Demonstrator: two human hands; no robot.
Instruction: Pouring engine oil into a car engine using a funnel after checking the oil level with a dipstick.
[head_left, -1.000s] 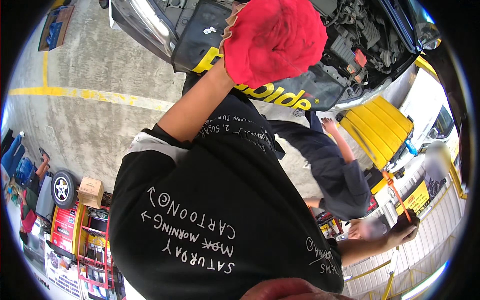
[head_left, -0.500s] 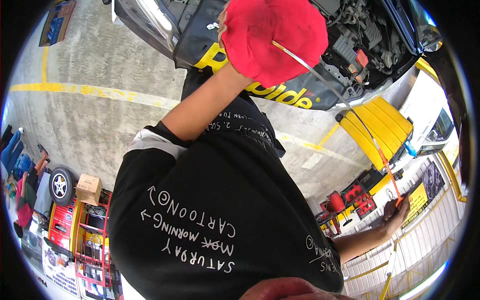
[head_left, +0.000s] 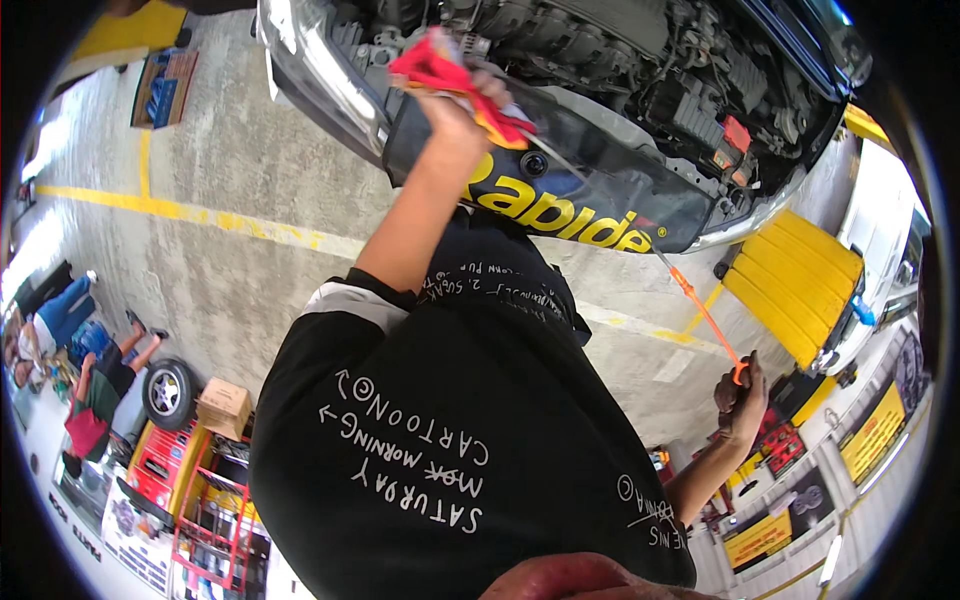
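A red cloth with yellow parts (head_left: 430, 68) is bunched in my left hand (head_left: 458, 118), which is raised over the front edge of the open engine bay (head_left: 600, 60). The thin metal blade of a dipstick (head_left: 700, 308) runs from the cloth toward my right; its far end is hidden by the cloth and fingers. My right hand (head_left: 743, 405) grips the dipstick's orange ring handle at the right. Beneath the blade, a black cover with yellow lettering (head_left: 650, 205) drapes over the car's front. A round black cap-like piece (head_left: 535, 163) sits on that cover.
A yellow wheeled cart (head_left: 795, 285) stands right of the car's front. At the lower left are a loose wheel (head_left: 170, 394), a cardboard box (head_left: 224, 408) and a red rack (head_left: 215, 530). Other people (head_left: 95, 400) are at the far left. Yellow lines mark the concrete floor.
The red cloth, spread wide before, is now bunched around the dipstick blade and farther from me, nearer the car. My right hand has moved left with the handle.
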